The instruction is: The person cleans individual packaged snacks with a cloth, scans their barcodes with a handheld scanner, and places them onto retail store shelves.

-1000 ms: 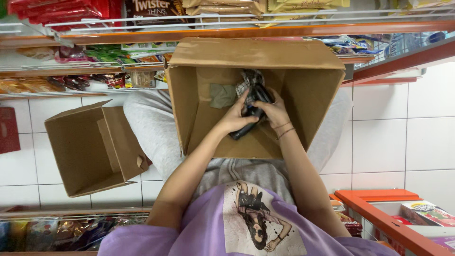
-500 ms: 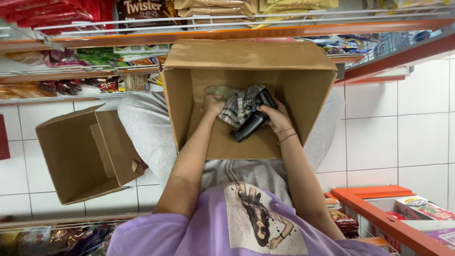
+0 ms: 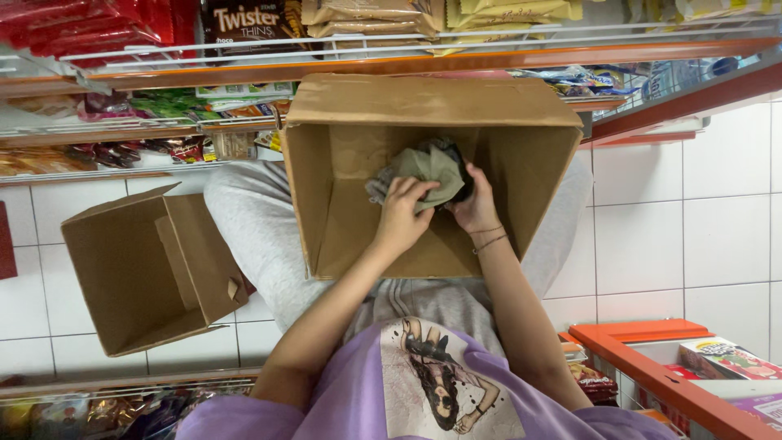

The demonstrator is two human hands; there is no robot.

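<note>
A large brown cardboard box (image 3: 521,163) rests open on my lap. Both hands reach into it. My left hand (image 3: 401,218) grips a bundle of olive-green and grey cloth (image 3: 423,167) from the near side. My right hand (image 3: 475,205) holds the same bundle at its right, where something black shows beneath the cloth. The bundle is lifted toward the box's back wall. What the dark item is cannot be told.
A smaller empty cardboard box (image 3: 142,269) lies on the white tiled floor (image 3: 692,228) to the left. Wire shelves (image 3: 326,49) stocked with snack packets run across the top. An orange-rimmed bin (image 3: 652,375) with packets stands at lower right.
The hands moved from holding a black object in the box to gathering the green-grey cloth over it; my left hand has shifted right onto the bundle.
</note>
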